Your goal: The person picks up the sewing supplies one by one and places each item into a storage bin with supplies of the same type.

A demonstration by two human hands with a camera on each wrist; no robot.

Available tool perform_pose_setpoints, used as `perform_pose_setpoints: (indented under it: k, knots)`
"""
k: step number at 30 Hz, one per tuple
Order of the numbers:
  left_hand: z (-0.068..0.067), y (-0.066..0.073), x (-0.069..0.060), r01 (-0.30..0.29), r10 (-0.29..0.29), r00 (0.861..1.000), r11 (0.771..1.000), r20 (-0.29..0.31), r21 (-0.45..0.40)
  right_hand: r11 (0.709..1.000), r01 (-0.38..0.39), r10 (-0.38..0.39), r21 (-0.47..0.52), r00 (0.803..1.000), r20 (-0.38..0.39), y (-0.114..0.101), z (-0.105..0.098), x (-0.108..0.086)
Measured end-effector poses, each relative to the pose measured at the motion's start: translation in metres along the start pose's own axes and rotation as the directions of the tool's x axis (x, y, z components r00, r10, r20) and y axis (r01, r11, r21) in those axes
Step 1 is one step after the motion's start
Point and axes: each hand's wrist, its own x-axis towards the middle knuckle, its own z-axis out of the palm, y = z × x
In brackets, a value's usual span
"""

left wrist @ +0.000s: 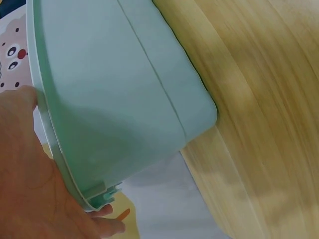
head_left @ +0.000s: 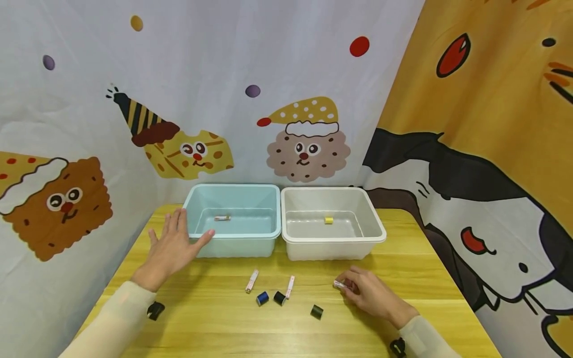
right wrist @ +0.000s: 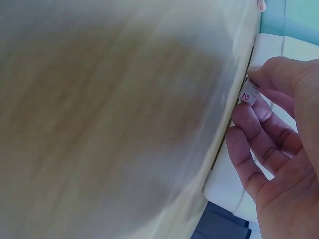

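Observation:
My right hand [head_left: 369, 294] pinches a small rolled tape measure [right wrist: 248, 92] between thumb and fingers, above the wooden table. White with printed marks, it shows a red 2 in the right wrist view. My left hand [head_left: 172, 248], its fingers spread, rests on the left rim of the light-blue bin [head_left: 237, 247]. Inside that bin lies another tape measure [head_left: 222, 218]. A yellow thread spool [head_left: 329, 220] is in the white bin [head_left: 333, 251] beside it. On the table are two more tape measures, one left [head_left: 252, 281] and one right [head_left: 290, 287].
A blue spool [head_left: 262, 298], a black spool [head_left: 279, 298] and a dark green spool [head_left: 317, 312] lie on the wooden table [head_left: 233, 333] in front of the bins. Behind the bins hangs a printed cloth [head_left: 201, 59] with cartoon figures.

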Motion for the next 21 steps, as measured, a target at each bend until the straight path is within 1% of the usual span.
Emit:
perform_pose_setpoints:
  k: [8, 14, 17, 21]
  knots:
    - [-0.001, -0.002, 0.001, -0.002, 0.002, 1.000, 1.000, 0.012, 0.005, 0.999, 0.045, -0.046, -0.031, 0.999, -0.021, -0.005, -0.007, 0.005]
    - [-0.002, -0.002, 0.001, -0.012, 0.012, 1.000, 1.000, 0.007, 0.002, 0.994, 0.097, -0.100, -0.058, 0.993, -0.064, -0.012, -0.016, 0.011]
    - [-0.002, -0.003, 0.002, -0.017, 0.017, 1.000, 1.000, 0.006, 0.006, 0.992, 0.116, -0.120, -0.054, 0.990, -0.076, -0.018, -0.023, 0.013]
    - [-0.002, -0.003, 0.002, -0.019, 0.019, 1.000, 1.000, 0.011, 0.010, 0.991, 0.124, -0.127, -0.042, 0.989, -0.076, -0.024, -0.032, 0.016]
